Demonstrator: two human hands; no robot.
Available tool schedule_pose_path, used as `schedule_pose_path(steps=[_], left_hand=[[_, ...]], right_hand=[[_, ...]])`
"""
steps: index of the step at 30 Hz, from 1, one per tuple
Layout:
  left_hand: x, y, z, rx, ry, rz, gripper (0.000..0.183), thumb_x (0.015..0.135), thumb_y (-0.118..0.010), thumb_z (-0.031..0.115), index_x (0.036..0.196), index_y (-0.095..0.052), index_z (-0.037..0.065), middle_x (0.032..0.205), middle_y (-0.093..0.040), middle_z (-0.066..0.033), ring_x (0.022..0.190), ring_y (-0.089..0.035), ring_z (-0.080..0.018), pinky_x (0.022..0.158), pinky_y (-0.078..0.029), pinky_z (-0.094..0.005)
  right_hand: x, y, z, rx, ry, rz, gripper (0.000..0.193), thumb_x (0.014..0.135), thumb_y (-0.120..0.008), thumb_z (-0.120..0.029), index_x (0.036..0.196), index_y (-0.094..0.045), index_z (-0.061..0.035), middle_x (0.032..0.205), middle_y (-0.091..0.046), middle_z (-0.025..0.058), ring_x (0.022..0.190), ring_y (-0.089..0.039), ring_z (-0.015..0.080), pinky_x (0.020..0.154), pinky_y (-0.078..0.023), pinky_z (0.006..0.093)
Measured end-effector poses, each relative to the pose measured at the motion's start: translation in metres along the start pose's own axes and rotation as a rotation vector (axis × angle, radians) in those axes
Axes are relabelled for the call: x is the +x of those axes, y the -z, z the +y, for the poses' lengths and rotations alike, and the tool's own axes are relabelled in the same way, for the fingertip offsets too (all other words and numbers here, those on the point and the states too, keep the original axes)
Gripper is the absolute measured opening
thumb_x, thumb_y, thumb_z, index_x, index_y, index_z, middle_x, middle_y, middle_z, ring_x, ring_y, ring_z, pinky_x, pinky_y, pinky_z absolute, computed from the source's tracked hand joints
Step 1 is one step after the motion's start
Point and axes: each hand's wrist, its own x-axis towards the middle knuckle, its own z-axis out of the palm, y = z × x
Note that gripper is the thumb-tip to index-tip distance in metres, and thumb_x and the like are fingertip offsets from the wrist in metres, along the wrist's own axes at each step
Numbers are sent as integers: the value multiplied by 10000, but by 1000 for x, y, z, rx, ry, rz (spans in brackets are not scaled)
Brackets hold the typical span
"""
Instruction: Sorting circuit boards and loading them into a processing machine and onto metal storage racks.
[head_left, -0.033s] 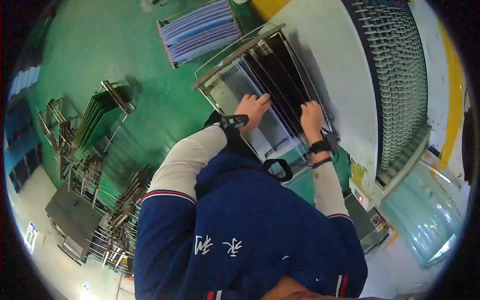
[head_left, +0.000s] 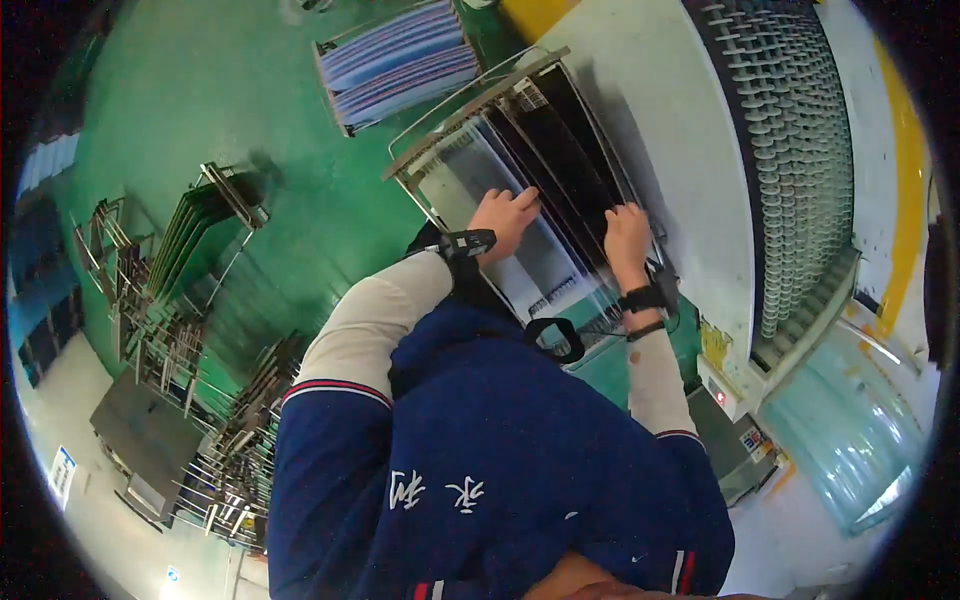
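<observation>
Panels [head_left: 578, 120] in the rack [head_left: 478, 109] seem handled by left hand [head_left: 505, 220] and right hand [head_left: 627, 240], fingers [head_left: 525, 199] curled, grip indiscernible; steadiness seems needed.

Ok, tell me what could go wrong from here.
1. The black strap loop hangs over the near end of the metal-framed rack in this view and might snag.
2. The thin, dark, flat panels stand close together, so they could scrape if one tilts.
3. The bare left hand is near panel edges; fingers might get pinched.
</observation>
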Motion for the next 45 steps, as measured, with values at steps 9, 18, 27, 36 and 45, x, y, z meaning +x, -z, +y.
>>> schedule_pose_path(steps=[9, 18, 27, 36, 45], left_hand=[[4, 12, 1, 9, -43, -87, 477, 762, -636, 117, 1238, -607, 112, 1367, -464, -70, 1031, -571, -258, 949, -434, -421], [2, -1, 0, -60, -30, 74, 400, 741, -585, 60, 1136, -634, 92, 1256, -512, -60, 914, -570, -266, 862, -430, -383], [2, 10, 1, -84, -51, -15, 419, 753, -606, 64, 1172, -604, 82, 1294, -484, -76, 953, -577, -301, 795, -487, -426], [2, 12, 3, -116, -38, 20, 412, 741, -615, 41, 1152, -599, 72, 1315, -474, -80, 942, -581, -303, 797, -486, -434], [1, 17, 5, -108, -9, -16, 415, 727, -589, 38, 1139, -625, 75, 1287, -489, -74, 947, -575, -296, 819, -463, -415]], right_hand=[[0, 67, 3, 178, -34, 33, 149, 821, -677, -132, 841, -637, 10, 848, -587, 173, 824, -565, 387, 710, -456, 459], [2, 131, 11, 182, -31, 152, 249, 844, -686, -167, 805, -563, 45, 801, -559, 220, 747, -536, 412, 677, -429, 456], [5, 143, 22, 634, -213, 114, 200, 890, -682, -159, 877, -608, 26, 806, -573, 29, 739, -489, 124, 664, -398, 289], [12, 152, 16, 624, -261, 132, 233, 892, -681, -156, 797, -538, 0, 687, -433, -25, 676, -383, 84, 607, -350, 274], [16, 156, 5, 431, -139, 174, 263, 870, -692, -154, 773, -527, 27, 684, -459, 75, 633, -422, 164, 582, -347, 319]])
